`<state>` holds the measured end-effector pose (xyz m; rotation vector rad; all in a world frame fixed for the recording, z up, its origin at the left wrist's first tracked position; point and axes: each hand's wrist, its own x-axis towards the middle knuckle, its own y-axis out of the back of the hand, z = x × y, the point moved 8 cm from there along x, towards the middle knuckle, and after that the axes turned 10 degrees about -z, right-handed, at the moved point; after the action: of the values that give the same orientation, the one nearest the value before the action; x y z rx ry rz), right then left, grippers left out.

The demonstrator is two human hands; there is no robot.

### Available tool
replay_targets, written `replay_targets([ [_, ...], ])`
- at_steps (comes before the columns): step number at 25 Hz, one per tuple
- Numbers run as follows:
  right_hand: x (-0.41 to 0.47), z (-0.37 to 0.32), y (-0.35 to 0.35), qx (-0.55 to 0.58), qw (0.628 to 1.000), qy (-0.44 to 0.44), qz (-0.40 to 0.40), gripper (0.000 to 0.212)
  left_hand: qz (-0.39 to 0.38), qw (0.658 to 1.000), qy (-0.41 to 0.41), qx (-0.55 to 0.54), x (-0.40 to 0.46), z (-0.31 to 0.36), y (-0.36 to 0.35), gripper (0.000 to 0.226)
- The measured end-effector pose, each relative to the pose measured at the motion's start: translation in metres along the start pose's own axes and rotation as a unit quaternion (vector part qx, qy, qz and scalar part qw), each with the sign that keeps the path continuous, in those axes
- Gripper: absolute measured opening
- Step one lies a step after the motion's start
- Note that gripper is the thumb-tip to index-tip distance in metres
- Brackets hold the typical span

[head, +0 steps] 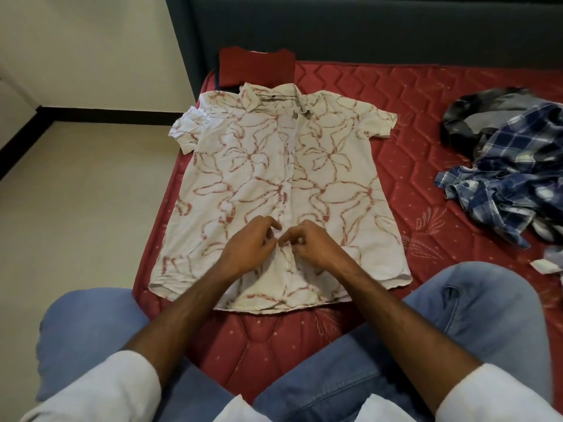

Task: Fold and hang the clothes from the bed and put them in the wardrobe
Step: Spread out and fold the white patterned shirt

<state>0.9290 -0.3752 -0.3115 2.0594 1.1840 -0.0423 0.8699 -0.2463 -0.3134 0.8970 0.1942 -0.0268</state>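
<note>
A white short-sleeved shirt with a red flower print (320, 184) lies spread flat, front up, on the red quilted mattress (426, 184), collar toward the headboard. My left hand (248, 243) and my right hand (313, 243) meet at the button placket low on the shirt. The fingers of both are curled and pinch the placket fabric between them. A folded dark red garment (257, 68) lies beyond the collar, on top of something dark. A crumpled blue plaid shirt (515, 178) lies at the right.
A grey and black garment (478, 114) is heaped behind the plaid shirt. A dark headboard (365, 25) runs along the back. Beige floor (76, 193) lies off the bed's left edge. My knees in blue jeans (457, 315) rest on the mattress's near part.
</note>
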Motion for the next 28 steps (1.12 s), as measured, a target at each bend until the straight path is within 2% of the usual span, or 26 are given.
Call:
replay_targets([
  [3, 0.004, -0.007, -0.011, -0.054, 0.996, 0.065, 0.014, 0.044, 0.027, 0.997, 0.023, -0.067, 0.001, -0.016, 0.005, 0.019],
  [5, 0.007, -0.010, -0.015, -0.053, 0.995, 0.086, 0.021, 0.039, 0.039, 0.995, 0.023, -0.089, 0.000, -0.024, 0.005, 0.014],
  [8, 0.006, -0.002, -0.001, 0.039, 0.996, 0.050, 0.057, 0.017, 0.036, 0.995, 0.009, -0.090, -0.001, -0.022, 0.002, 0.009],
  [10, 0.006, 0.007, 0.004, 0.055, 0.995, 0.009, 0.081, 0.009, 0.034, 0.993, 0.020, -0.110, 0.001, -0.025, 0.002, 0.012],
  [12, 0.007, 0.009, 0.002, 0.020, 0.995, -0.037, 0.095, 0.022, 0.032, 0.990, 0.028, -0.133, 0.003, -0.027, 0.002, 0.018],
  [15, 0.013, 0.002, -0.005, -0.093, 0.989, -0.070, 0.096, 0.037, 0.032, 0.992, 0.020, -0.123, 0.004, -0.026, 0.000, 0.019],
  [18, 0.015, -0.002, -0.006, -0.127, 0.985, -0.067, 0.096, 0.026, 0.033, 0.996, 0.004, -0.078, 0.003, -0.022, -0.003, 0.013],
  [21, 0.011, 0.010, 0.008, -0.054, 0.991, -0.096, 0.078, 0.014, 0.024, 0.999, 0.008, -0.042, 0.003, -0.019, -0.009, 0.013],
  [24, 0.003, 0.028, 0.019, 0.077, 0.990, -0.114, 0.041, 0.017, 0.023, 0.999, 0.028, -0.019, 0.005, -0.014, -0.013, 0.014],
  [26, -0.002, 0.030, 0.018, 0.191, 0.976, -0.099, 0.019, 0.020, 0.020, 0.998, 0.057, -0.032, 0.006, -0.014, -0.012, 0.011],
  [28, -0.003, 0.025, 0.015, 0.313, 0.947, -0.076, -0.005, 0.025, 0.014, 0.994, 0.083, -0.066, 0.007, -0.016, -0.010, 0.009],
])
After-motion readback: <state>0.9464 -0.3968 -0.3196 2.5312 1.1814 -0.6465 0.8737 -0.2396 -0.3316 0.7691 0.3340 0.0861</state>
